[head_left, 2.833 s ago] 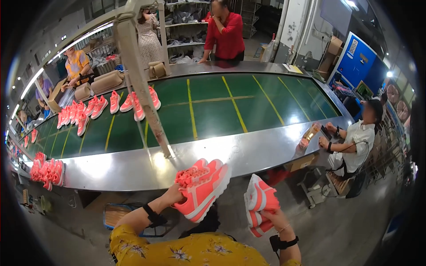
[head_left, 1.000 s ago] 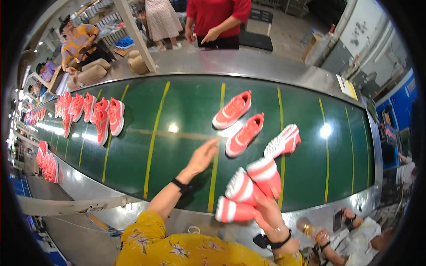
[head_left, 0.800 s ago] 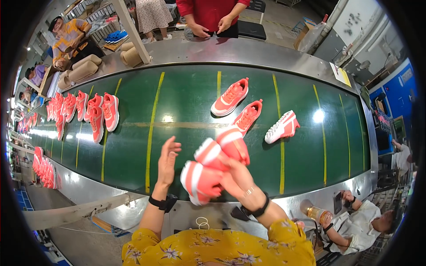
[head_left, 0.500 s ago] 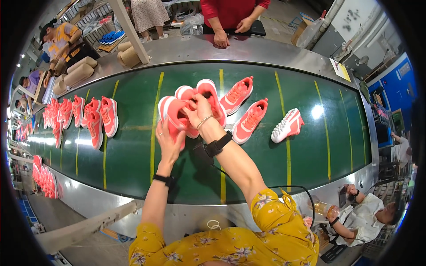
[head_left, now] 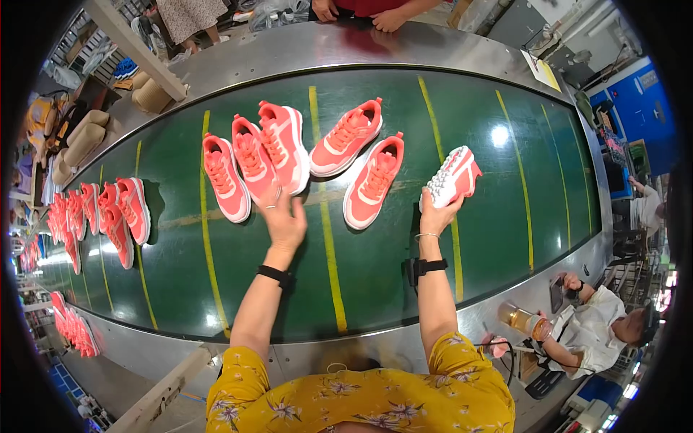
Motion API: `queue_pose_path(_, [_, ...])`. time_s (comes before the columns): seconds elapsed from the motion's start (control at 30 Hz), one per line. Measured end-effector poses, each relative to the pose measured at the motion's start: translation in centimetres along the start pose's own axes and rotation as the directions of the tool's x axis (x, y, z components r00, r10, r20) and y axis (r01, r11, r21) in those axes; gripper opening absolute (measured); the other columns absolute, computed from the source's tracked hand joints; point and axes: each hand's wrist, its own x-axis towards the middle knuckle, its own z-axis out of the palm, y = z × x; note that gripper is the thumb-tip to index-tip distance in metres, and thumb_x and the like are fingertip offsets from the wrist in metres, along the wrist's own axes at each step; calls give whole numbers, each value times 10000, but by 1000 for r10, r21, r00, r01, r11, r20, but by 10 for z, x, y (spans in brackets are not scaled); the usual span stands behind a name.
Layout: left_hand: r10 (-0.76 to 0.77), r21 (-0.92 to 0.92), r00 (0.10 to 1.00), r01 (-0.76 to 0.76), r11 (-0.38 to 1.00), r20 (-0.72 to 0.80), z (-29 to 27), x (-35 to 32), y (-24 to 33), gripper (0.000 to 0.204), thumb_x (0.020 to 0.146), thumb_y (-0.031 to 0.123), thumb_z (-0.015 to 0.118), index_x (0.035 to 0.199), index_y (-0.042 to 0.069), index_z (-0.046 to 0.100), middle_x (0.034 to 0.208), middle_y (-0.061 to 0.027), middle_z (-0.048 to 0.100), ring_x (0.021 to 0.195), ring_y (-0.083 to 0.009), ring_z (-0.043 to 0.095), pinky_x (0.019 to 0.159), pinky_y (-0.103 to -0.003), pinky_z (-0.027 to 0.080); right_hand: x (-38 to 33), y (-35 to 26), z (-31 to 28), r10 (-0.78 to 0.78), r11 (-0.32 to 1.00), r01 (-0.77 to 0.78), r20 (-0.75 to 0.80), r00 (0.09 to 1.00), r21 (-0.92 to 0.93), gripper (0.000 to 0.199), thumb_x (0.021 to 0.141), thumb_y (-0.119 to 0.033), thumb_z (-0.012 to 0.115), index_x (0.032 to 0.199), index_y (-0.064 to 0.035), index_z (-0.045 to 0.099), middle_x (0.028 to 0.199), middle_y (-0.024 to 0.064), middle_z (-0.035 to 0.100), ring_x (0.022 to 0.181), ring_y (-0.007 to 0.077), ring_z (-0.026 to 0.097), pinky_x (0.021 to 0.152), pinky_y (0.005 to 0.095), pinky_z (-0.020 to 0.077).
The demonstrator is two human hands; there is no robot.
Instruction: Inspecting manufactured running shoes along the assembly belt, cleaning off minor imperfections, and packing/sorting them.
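My right hand (head_left: pixel 439 211) is closed on the lower end of a coral sneaker (head_left: pixel 464 180) that lies on its side, its white knobbly sole turned to the left. My left hand (head_left: pixel 284 221) has its fingers stretched out at the toe of a coral sneaker (head_left: pixel 283 144); whether they touch it I cannot tell. Beside that shoe stand another sneaker (head_left: pixel 251 155) and, at the far left of the group, a third sneaker (head_left: pixel 226 180). Between my hands, two more upright coral sneakers, one farther off (head_left: pixel 348 138) and one nearer (head_left: pixel 374 184), point toes toward me.
A green conveyor belt (head_left: pixel 390 289) with yellow cross lines runs left to right inside a metal rim (head_left: pixel 289 54). More coral sneakers (head_left: pixel 119 224) stand at left. Across the belt a person's hands (head_left: pixel 388 19) rest on the rim; another person (head_left: pixel 595 335) sits at right.
My right hand has left the bunched sneakers and moved right onto the one on its side. The sneakers I was handling now stand on the belt, with my left hand at their toes.
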Motion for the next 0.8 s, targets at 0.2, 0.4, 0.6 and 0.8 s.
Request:
queue_pose_path(0.2, [19,-225,812,139,964,583,49,15,68,806,745,222,807,1425,82,397,1267,-182,499,1178,-405,474,984,-475,449,17,-31,0,-525,788,603,374,765,-126,690,713,-22,731,1362,-139,527,1501,261,322,1284,459,425,1063,491,373])
queue_pose_path(0.4, [-62,-166,882,156,974,468,116,-7,106,941,705,341,849,1461,75,355,1285,-238,471,1170,-420,469,943,-479,478,14,-27,-26,-562,713,701,611,558,16,509,706,-56,752,1197,-143,654,1551,185,296,1357,425,324,1092,534,306])
queue_pose_path(0.6, [40,-378,860,182,908,509,159,44,60,811,769,233,797,1441,64,376,1343,-225,444,1208,-426,427,1005,-493,403,-26,-59,3,-607,788,594,378,699,165,496,787,-190,742,1270,-188,629,1523,138,346,1359,410,293,1119,556,224])
queue_pose_path(0.8, [-272,101,955,261,960,118,133,82,47,691,791,285,762,1342,-12,471,1224,-259,522,1130,-409,477,976,-491,403,-13,-43,30,-701,602,788,557,446,126,436,779,-212,760,1200,-262,656,1495,58,403,1377,370,290,1111,575,248])
